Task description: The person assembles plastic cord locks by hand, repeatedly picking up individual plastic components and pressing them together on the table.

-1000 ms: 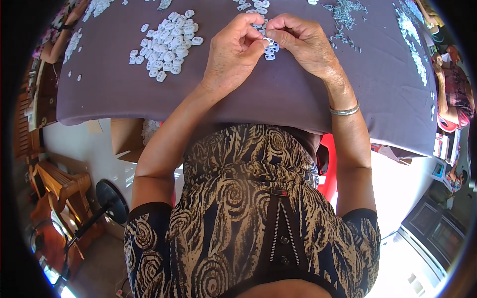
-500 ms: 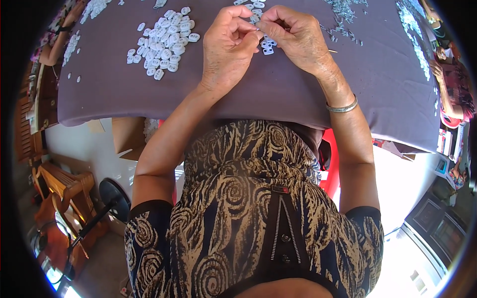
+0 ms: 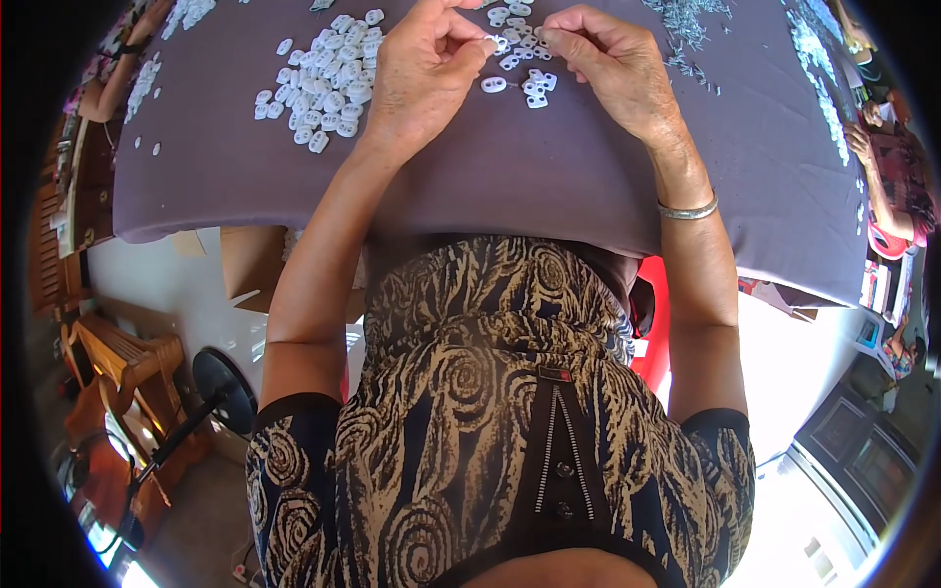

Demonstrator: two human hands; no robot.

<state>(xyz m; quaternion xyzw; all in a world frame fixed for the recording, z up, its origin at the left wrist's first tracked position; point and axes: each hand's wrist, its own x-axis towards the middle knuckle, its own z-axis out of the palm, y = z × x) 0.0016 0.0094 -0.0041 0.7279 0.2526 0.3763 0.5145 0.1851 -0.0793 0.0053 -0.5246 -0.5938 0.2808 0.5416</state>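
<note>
Seen from above, a person in a dark garment with tan swirls [image 3: 470, 392] sits at the near edge of a table spread with a purple-grey cloth [image 3: 529, 186], both bare arms reaching in over it. The left hand [image 3: 421, 78] pinches a small white piece [image 3: 497, 44] between thumb and fingertip, above the table, well in from the near edge. The right hand [image 3: 627, 83], a silver bangle [image 3: 688, 210] on its wrist, is just beside it, thumb and forefinger drawn together; whether they grip anything cannot be told. Between the hands lie loose white pieces with dark holes [image 3: 536, 88], and one white oval piece [image 3: 493, 85] lies a little apart. Toward the table's left edge, beside the left hand, is a heap of white two-holed pieces [image 3: 328, 83]. Beyond the right hand are scattered small, thin grey pieces [image 3: 686, 29]. More white bits [image 3: 818, 73] line the table's right edge, where another person's hand [image 3: 861, 142] shows.
</note>
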